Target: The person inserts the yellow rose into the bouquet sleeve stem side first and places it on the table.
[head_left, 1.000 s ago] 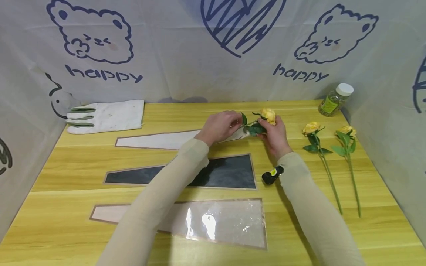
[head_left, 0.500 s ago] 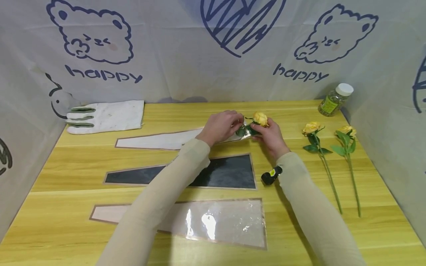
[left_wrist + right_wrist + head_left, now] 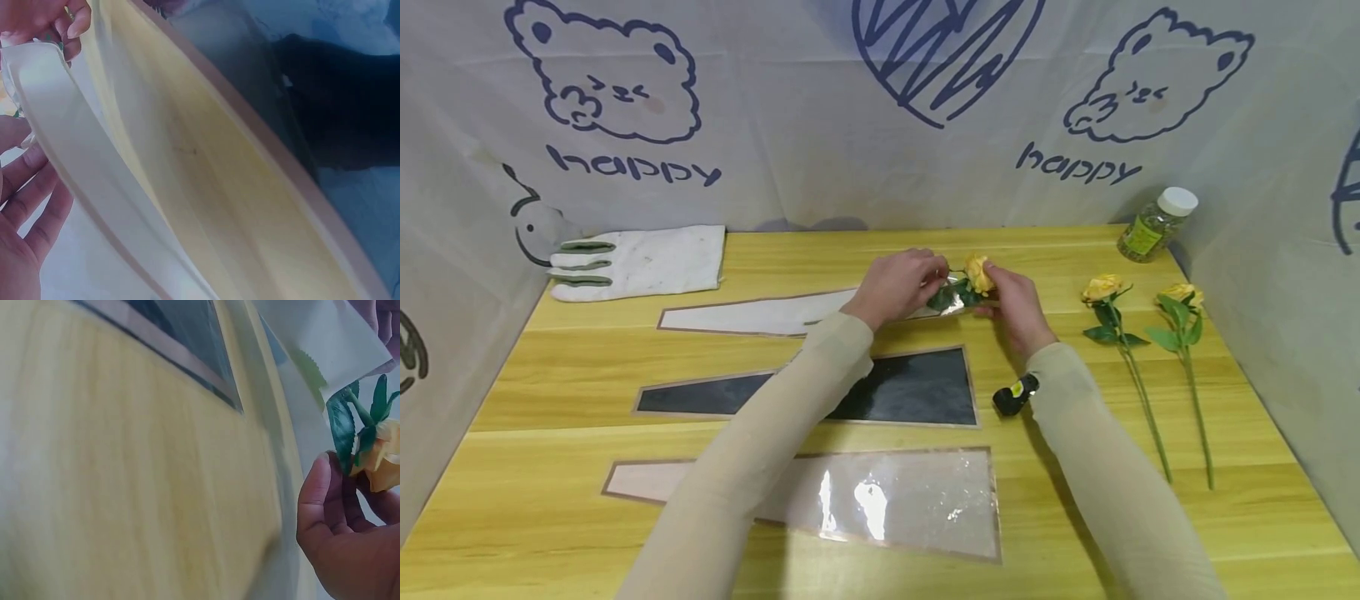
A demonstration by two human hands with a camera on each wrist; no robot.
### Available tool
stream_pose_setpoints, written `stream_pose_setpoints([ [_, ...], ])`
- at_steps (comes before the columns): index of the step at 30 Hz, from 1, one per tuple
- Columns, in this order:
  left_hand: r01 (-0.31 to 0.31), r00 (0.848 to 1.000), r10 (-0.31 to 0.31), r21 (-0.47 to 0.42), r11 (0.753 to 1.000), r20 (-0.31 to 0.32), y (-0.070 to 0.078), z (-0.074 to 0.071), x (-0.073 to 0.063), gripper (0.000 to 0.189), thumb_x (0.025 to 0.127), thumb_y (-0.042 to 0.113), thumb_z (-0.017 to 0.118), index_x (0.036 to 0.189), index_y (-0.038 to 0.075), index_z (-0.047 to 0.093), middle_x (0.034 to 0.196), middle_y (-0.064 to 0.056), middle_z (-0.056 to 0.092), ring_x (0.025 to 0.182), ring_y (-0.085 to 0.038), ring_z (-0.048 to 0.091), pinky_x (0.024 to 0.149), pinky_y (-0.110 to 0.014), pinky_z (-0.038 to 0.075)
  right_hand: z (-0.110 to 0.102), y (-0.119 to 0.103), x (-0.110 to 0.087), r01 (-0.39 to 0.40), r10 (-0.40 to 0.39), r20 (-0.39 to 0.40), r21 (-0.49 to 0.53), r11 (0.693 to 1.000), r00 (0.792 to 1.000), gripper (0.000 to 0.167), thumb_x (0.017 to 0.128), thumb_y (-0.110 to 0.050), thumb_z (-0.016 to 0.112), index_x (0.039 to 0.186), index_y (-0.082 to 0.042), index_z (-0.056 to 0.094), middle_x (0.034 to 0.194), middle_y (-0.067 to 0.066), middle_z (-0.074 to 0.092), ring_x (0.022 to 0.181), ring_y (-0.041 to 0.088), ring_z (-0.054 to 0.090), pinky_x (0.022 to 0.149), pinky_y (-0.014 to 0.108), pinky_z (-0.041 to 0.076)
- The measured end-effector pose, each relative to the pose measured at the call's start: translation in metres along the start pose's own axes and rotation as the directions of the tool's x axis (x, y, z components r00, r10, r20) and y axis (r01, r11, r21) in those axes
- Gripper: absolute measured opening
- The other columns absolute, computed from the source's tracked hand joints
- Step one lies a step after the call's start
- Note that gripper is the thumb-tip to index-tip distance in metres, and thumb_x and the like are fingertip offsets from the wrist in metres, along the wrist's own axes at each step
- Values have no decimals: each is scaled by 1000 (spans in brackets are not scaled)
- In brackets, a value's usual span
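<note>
A yellow artificial rose [image 3: 979, 273] has its stem inside a narrow white clear-fronted flower sleeve [image 3: 745, 314] on the table. Its bloom and some green leaves stick out at the wide end. My left hand [image 3: 901, 282] pinches the sleeve near its mouth, its fingertips partly hidden. With my right hand [image 3: 1017, 307] I hold the rose by its bloom. In the right wrist view, the right thumb and fingers close on the rose [image 3: 380, 453] beside a dark leaf, and the sleeve [image 3: 334, 344] covers part of another leaf. The sleeve [image 3: 94, 144] bends upward in the left wrist view.
A black sleeve [image 3: 917, 387] and a pinkish-white sleeve [image 3: 925, 500] lie nearer me. Two more yellow roses, one [image 3: 1126, 346] left of the other [image 3: 1183, 346], lie at right. A lidded jar [image 3: 1156, 225] stands back right, a white glove [image 3: 647, 262] lies back left.
The rose has moved left and lower into the sleeve, with its leaves now at the mouth. My right hand has followed it and shifted its hold on the bloom. My left hand stays nearly still.
</note>
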State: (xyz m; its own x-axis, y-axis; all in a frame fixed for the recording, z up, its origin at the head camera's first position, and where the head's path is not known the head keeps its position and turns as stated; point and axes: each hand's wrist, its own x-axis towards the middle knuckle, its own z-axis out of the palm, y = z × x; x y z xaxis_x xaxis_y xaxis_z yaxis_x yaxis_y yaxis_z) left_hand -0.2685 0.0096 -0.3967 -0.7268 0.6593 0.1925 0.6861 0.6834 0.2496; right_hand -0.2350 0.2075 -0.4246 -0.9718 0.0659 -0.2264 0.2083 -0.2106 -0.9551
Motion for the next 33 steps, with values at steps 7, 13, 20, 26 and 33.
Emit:
stream_pose_setpoints([
  [7,9,1000,-9,-3,1000,0,2,1,0,16,100,25,57,110,19,68,101,4,64,84,-12,60,69,-32,50,-1,2,1,4,-4,-1,-119,993,1000,34,101,-17,54,124,10,55,99,3,55,80,11,54,72,25,52],
  [13,1,1000,-2,-27,1000,-18,3,2,-1,14,100,25,59,109,19,68,100,4,64,83,-12,59,69,-33,50,-2,4,3,62,-56,31,-216,974,998,41,99,-10,57,134,11,50,105,5,56,79,10,58,79,31,52],
  [20,-3,1000,2,-36,999,-27,2,2,-1,14,99,25,60,108,18,68,98,4,63,83,-12,57,70,-32,50,-2,3,1,85,-84,13,-235,968,996,30,98,-9,60,119,11,53,103,7,57,82,11,60,85,38,53],
  [26,-9,999,8,-40,999,-47,1,3,-2,14,99,25,60,107,17,69,96,4,62,83,-12,57,71,-32,50,-1,2,-1,103,-98,32,-297,949,995,35,98,-11,60,125,10,58,111,10,59,94,17,58,90,43,49],
  [33,-37,999,34,-112,993,-32,0,1,1,16,100,19,59,110,11,69,101,-2,63,95,-19,59,84,-33,48,0,1,-2,99,-81,66,-342,935,995,34,98,-12,59,126,8,61,121,18,60,102,26,60,89,41,50],
])
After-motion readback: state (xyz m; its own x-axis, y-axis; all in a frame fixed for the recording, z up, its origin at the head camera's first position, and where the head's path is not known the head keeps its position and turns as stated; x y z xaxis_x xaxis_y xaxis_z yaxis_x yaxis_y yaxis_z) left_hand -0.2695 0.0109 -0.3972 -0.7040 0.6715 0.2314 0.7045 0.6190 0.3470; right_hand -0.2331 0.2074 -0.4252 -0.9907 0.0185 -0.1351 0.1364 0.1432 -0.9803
